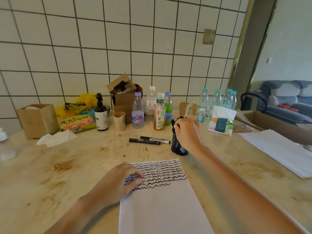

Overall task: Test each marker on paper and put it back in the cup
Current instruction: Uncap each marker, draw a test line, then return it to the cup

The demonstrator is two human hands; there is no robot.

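A white sheet of paper (162, 205) lies in front of me, its upper part covered with rows of black squiggles. My left hand (121, 179) rests flat on the paper's left edge, fingers curled, holding nothing. Beyond the paper stands a black mesh cup (177, 146) with marker tops showing at its rim. My right hand (187, 130) is closed over the cup's top, fingers around the markers there; whether it grips a marker or the rim I cannot tell. Two black markers (148, 141) lie capped on the table to the cup's left.
Behind the markers stand several bottles (159, 115), paper cups (119, 120), a pump bottle (101, 115) and cardboard boxes (124, 97). A tissue pack (221, 122) sits right of the cup, another white sheet (278, 149) at far right, a crumpled tissue (55, 138) at left.
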